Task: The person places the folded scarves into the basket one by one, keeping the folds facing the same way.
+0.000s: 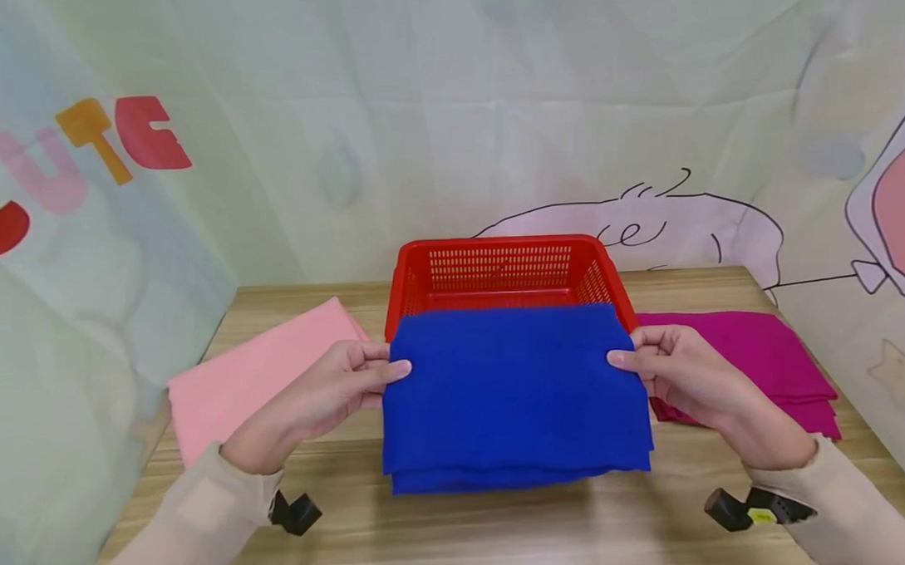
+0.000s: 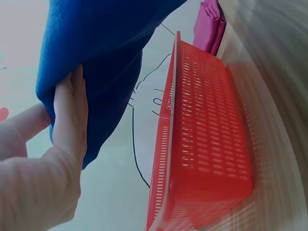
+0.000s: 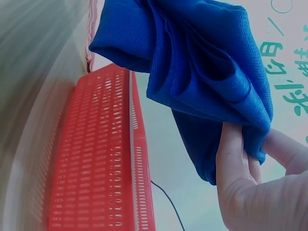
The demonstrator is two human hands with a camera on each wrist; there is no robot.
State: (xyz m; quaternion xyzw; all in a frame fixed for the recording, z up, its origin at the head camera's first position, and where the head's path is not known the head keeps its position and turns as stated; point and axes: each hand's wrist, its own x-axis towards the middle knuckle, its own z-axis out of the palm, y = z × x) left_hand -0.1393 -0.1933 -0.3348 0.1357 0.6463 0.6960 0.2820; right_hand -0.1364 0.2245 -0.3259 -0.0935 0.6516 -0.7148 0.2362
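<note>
A folded blue cloth (image 1: pixel 516 397) hangs in the air between both hands, in front of the red basket. My left hand (image 1: pixel 340 384) pinches its left side, thumb on top and fingers underneath. At the opposite side my right hand (image 1: pixel 683 374) grips it the same way. Several folded layers of the blue cloth (image 3: pixel 207 62) show in the right wrist view. From the left wrist view, the cloth (image 2: pixel 96 53) droops over the fingers. The red plastic basket (image 1: pixel 501 299) stands behind, its front partly hidden by the cloth; its visible inside holds nothing.
A folded pink cloth (image 1: pixel 254 372) lies on the wooden table (image 1: pixel 499 534) left of the basket. To the right lies a folded magenta cloth (image 1: pixel 747 355). A printed fabric backdrop (image 1: pixel 283 139) rises behind the table and along its sides.
</note>
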